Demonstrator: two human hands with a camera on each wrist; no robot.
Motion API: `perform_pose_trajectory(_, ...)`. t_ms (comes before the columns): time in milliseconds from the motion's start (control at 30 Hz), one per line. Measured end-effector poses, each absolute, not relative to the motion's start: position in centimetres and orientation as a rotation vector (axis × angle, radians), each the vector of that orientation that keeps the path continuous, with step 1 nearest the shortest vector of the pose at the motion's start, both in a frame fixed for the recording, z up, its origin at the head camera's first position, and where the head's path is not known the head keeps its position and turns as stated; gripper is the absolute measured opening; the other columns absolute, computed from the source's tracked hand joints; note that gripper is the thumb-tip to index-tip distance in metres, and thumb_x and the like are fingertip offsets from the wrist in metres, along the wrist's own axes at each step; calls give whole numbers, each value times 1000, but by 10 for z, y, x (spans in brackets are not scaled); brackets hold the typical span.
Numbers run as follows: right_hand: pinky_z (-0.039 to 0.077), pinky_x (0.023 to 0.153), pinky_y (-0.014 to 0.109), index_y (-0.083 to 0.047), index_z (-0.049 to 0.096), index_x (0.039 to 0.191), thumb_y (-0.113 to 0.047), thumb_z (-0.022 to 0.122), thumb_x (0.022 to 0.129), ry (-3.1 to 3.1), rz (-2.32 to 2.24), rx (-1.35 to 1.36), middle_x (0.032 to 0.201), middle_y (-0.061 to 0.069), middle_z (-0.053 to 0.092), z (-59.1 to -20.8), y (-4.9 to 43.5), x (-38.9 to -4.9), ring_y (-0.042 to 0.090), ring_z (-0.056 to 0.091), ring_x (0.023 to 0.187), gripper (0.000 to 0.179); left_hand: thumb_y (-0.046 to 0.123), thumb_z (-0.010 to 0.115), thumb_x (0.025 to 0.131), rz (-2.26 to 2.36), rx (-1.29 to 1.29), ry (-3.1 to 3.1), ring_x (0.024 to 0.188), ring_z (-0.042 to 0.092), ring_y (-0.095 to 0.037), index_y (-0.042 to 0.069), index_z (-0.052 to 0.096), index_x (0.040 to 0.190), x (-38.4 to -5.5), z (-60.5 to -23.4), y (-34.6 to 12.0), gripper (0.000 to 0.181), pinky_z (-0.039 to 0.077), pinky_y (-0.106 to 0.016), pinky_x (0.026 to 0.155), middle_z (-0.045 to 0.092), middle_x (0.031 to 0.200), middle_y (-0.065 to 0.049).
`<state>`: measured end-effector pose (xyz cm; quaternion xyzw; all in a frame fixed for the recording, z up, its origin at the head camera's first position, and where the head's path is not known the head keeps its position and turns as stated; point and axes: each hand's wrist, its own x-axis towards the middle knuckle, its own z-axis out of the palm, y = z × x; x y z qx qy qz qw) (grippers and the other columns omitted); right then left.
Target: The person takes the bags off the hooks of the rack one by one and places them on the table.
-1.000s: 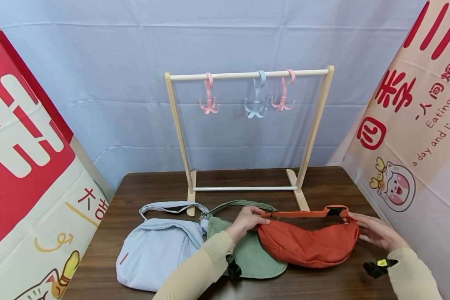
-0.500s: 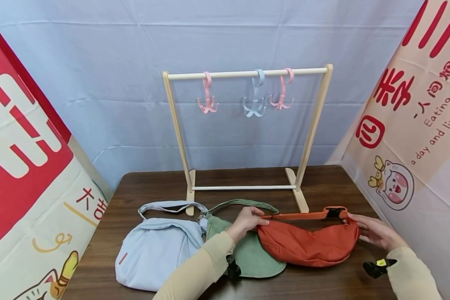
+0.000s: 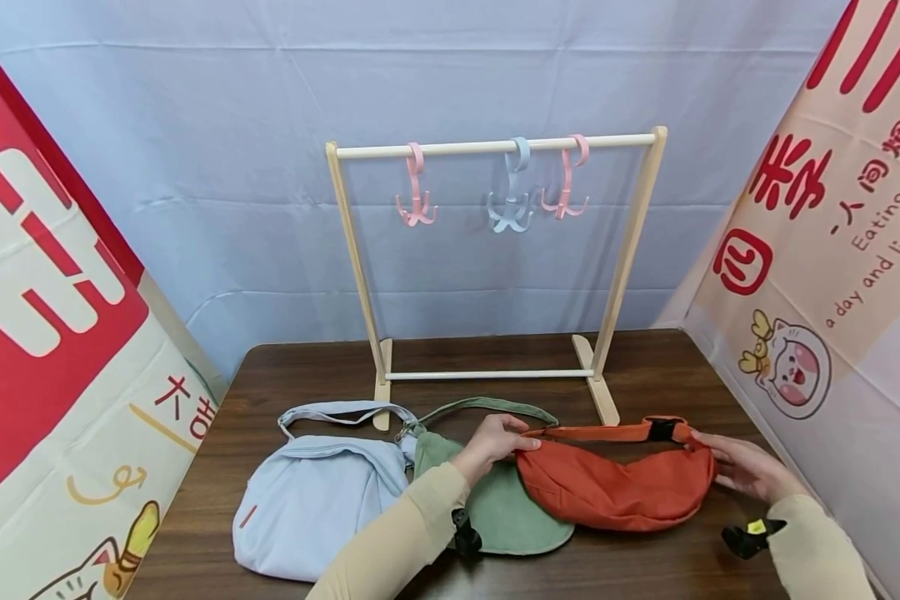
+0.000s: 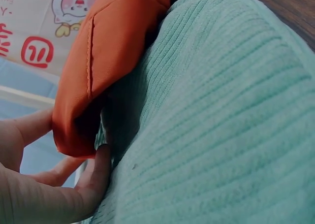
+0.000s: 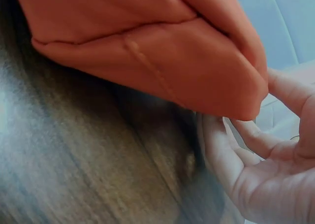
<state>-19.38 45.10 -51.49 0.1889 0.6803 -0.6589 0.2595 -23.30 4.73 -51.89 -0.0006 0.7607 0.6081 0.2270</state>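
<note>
An orange-red crescent crossbody bag (image 3: 621, 487) lies at the right of the table, its strap with a black buckle (image 3: 662, 430) stretched along the top. My left hand (image 3: 492, 446) pinches its left end, thumb in front; in the left wrist view some fingers (image 4: 101, 172) sit behind the end, against the green corduroy. At the opposite end, my right hand (image 3: 750, 467) pinches the other tip between thumb and fingers (image 5: 221, 150). Partly under the orange bag is a green corduroy bag (image 3: 521, 521). A pale blue bag (image 3: 315, 508) lies to its left.
Behind the bags stands a wooden rack (image 3: 618, 275) with a white top rail. From it hang two pink hooks, a left one (image 3: 417, 196) and a right one (image 3: 566, 187), plus a blue hook (image 3: 510, 200). Printed cloths flank the dark table (image 3: 487, 354).
My right hand has shifted slightly left, and the right end of the orange crossbody bag and its buckle moved a little with it. My left hand stays put.
</note>
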Motion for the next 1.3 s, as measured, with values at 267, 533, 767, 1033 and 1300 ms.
perform_pose_trajectory(267,55,77,28,-27,69,89,-35,54,96,1840,-1793,504,89,-15,65,-518,449,-192,5,63,82,19,15,78,78,1665,-28,2122,70,61,-12,4,65,113,-231,-519,48,39,54,-30,65,63,103,-4)
perform_pose_trajectory(533,54,77,29,-33,68,90,-37,54,96,1922,-1743,485,90,-18,62,-521,449,-194,5,61,84,16,17,78,79,1667,-41,2142,67,60,-11,4,64,111,-232,-521,49,37,54,-28,63,63,94,-5)
perform_pose_trajectory(767,54,79,31,-19,63,118,-41,54,95,1959,-1705,504,93,-16,60,-520,451,-196,5,60,85,33,18,78,79,1663,-35,2146,68,60,-11,5,65,109,-232,-520,48,35,55,-29,64,62,94,-4)
perform_pose_trajectory(1033,54,80,32,9,33,140,-42,52,96,2029,-1634,480,96,-12,61,-514,450,-197,4,61,86,70,18,78,79,1659,-38,2151,71,61,-12,5,64,107,-232,-519,47,34,55,-29,65,62,95,-4)
perform_pose_trajectory(1300,55,78,30,-22,66,106,-37,51,97,2023,-1738,436,94,-17,62,-511,454,-195,2,63,84,23,14,77,79,1701,-69,2105,72,62,-13,3,62,110,-234,-518,45,36,55,-30,67,62,96,-7)
